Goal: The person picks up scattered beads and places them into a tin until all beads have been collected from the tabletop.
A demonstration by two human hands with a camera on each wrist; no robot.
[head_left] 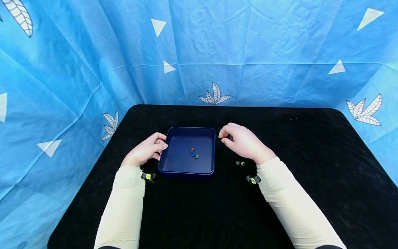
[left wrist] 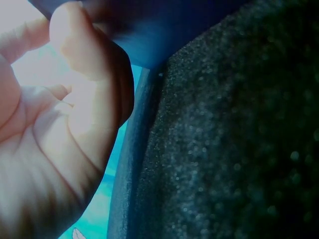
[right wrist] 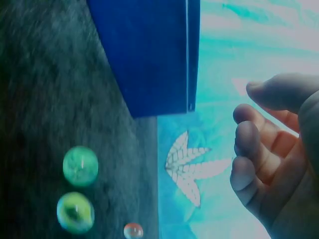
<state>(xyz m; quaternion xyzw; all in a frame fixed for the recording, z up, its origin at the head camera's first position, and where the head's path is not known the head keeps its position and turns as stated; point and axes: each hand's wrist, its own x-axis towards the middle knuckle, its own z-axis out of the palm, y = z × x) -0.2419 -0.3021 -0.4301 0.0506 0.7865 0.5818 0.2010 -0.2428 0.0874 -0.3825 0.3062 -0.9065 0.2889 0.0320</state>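
Observation:
A dark blue square box (head_left: 186, 172) stands on the black-covered table. Several small glass marbles (head_left: 193, 155) lie together inside it, blue, orange and greenish. My left hand (head_left: 147, 149) holds the box's left wall, thumb at the rim and fingers along the outside. In the left wrist view the contact is partly blurred. Just off the box's right side hovers my right hand (head_left: 240, 140), fingers loosely curled, thumb apart, and nothing visible between them. Below that hand two green marbles (right wrist: 80, 167) rest on the cloth. An orange marble (right wrist: 133, 230) also shows in the right wrist view.
Black cloth covers the table (head_left: 311, 173), which has rounded far corners. Blue curtains (head_left: 242, 41) with white leaf and triangle prints hang behind and to the left and right. Small pale specks (head_left: 292, 119) lie near the table's far right.

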